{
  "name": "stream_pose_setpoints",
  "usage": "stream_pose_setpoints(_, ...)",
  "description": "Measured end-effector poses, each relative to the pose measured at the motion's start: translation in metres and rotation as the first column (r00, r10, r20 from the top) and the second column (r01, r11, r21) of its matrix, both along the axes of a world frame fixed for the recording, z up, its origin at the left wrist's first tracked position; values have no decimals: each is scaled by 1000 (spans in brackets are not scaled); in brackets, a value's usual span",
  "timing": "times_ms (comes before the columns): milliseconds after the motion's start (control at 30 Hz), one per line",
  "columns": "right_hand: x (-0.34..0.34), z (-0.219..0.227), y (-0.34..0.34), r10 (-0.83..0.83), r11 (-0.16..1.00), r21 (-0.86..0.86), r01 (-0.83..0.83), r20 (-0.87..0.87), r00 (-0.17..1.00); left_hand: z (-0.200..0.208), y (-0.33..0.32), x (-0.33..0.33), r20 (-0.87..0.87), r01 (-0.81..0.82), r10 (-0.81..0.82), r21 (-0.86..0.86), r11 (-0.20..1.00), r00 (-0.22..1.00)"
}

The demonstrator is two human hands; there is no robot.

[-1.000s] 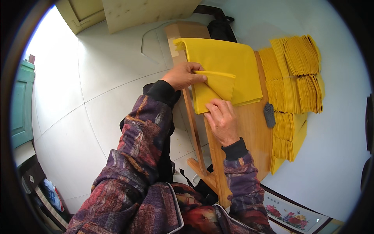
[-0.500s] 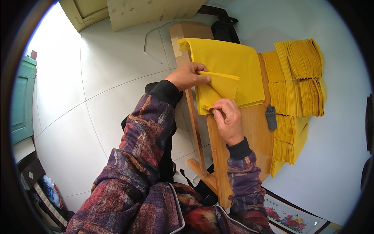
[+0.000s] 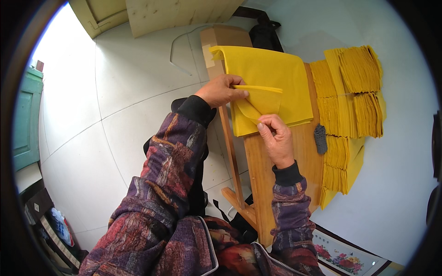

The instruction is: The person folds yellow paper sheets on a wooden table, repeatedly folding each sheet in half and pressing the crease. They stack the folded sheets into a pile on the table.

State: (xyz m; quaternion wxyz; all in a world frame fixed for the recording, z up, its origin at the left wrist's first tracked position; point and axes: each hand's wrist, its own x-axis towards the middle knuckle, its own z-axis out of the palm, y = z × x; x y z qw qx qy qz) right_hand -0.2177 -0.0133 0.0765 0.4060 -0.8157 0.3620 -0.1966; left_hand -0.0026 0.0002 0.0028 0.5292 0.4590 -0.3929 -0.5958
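A stack of large yellow paper sheets lies on the wooden table, its far left corner drooping over the edge. Above the stack's left side, my left hand grips a folded yellow sheet between thumb and fingers. The sheet's folded upper edge points to the right. My right hand pinches the lower corner of that same sheet between thumb and forefinger, just over the stack's near edge. Both hands are closed on the paper.
Bundles of folded yellow paper line the table's right side by the wall. A dark grey sponge-like block sits beside them. A cardboard box stands beyond the table, and a flower picture lies at the lower right.
My right hand has moved right and slightly up, drawing the sheet's lower corner with it. My left hand has stayed nearly in place.
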Motion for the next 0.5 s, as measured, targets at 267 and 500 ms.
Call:
stream_pose_setpoints(267,11,10,-5,-152,947,-287,147,3,988,3,2,1,1,30,-30,-7,1000,1000)
stream_pose_setpoints(500,24,0,-33,-248,873,-413,260,84,965,3,4,5,-35,88,-89,-24,996,995)
